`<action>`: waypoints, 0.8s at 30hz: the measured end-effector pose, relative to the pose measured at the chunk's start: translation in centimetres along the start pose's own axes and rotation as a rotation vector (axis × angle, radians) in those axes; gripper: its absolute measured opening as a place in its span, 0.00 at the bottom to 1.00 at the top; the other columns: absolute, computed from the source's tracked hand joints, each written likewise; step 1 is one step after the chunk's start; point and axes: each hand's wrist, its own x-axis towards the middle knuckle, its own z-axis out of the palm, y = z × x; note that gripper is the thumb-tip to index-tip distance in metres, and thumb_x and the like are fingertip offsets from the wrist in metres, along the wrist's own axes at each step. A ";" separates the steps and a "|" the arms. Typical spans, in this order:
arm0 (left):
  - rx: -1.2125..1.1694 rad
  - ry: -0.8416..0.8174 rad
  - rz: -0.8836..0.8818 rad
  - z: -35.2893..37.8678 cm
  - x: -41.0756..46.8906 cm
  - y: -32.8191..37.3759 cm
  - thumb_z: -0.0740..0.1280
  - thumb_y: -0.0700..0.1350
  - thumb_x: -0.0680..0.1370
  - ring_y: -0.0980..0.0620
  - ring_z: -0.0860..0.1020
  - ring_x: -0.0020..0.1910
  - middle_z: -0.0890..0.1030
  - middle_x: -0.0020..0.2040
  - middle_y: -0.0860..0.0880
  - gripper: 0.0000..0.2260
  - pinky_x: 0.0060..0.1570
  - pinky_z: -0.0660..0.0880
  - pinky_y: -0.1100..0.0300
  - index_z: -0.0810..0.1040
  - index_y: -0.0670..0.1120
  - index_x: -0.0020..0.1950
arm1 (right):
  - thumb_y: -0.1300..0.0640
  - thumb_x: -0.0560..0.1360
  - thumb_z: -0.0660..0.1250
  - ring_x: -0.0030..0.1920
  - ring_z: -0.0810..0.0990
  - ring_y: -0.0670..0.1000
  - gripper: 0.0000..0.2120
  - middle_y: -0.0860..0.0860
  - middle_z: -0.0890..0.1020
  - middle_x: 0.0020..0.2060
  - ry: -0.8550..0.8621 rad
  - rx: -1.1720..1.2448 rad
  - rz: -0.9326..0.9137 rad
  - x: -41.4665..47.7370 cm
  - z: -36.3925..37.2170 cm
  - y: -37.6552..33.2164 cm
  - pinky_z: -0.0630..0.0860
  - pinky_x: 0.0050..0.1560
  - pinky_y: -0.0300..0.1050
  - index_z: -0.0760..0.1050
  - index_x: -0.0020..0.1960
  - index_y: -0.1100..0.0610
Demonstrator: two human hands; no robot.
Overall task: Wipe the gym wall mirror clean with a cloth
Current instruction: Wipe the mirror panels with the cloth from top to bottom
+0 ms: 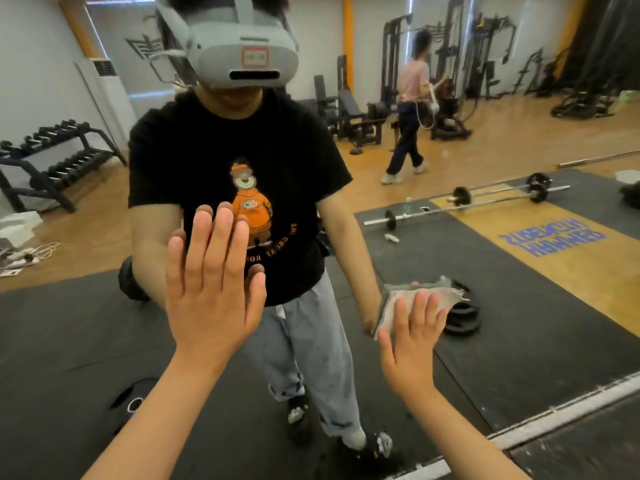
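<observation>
Cloth (389,311) sits pinned to the mirror (512,306) under the flat right hand (412,344), left hand (211,292) braced open-palmed. Best now: even pressure, overlapping strokes.

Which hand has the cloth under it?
The right hand, its straight fingers pressing the grey cloth to the mirror; the left hand lies flat and bare.
</observation>
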 end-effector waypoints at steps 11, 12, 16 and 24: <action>0.005 0.014 -0.019 0.1 0.1 0.2 0.58 0.48 0.82 0.48 0.48 0.81 0.59 0.76 0.42 0.29 0.79 0.47 0.48 0.54 0.41 0.80 | 0.45 0.84 0.45 0.79 0.43 0.56 0.25 0.53 0.48 0.80 0.171 0.053 -0.097 17.5 -6.0 -11.2 0.41 0.76 0.66 0.51 0.79 0.50; 0.001 0.010 -0.019 0.0 0.1 0.2 0.58 0.48 0.82 0.48 0.48 0.81 0.60 0.76 0.42 0.28 0.79 0.46 0.48 0.55 0.41 0.80 | 0.45 0.84 0.46 0.78 0.46 0.57 0.25 0.56 0.53 0.79 0.188 0.061 -0.090 17.7 -6.0 -11.7 0.42 0.76 0.67 0.53 0.79 0.52; -0.001 0.013 -0.019 0.1 0.2 0.1 0.58 0.48 0.81 0.48 0.48 0.81 0.60 0.76 0.41 0.28 0.78 0.46 0.48 0.56 0.41 0.79 | 0.44 0.84 0.46 0.80 0.41 0.55 0.27 0.48 0.41 0.80 0.197 0.050 -0.132 14.3 -4.1 -10.0 0.41 0.76 0.65 0.45 0.81 0.47; 0.006 -0.004 -0.020 0.2 0.0 0.2 0.56 0.48 0.82 0.48 0.46 0.81 0.59 0.76 0.41 0.26 0.78 0.46 0.47 0.57 0.40 0.78 | 0.43 0.85 0.47 0.80 0.39 0.56 0.28 0.50 0.40 0.81 -0.046 -0.018 -0.140 -2.3 1.5 -4.7 0.37 0.76 0.64 0.42 0.81 0.47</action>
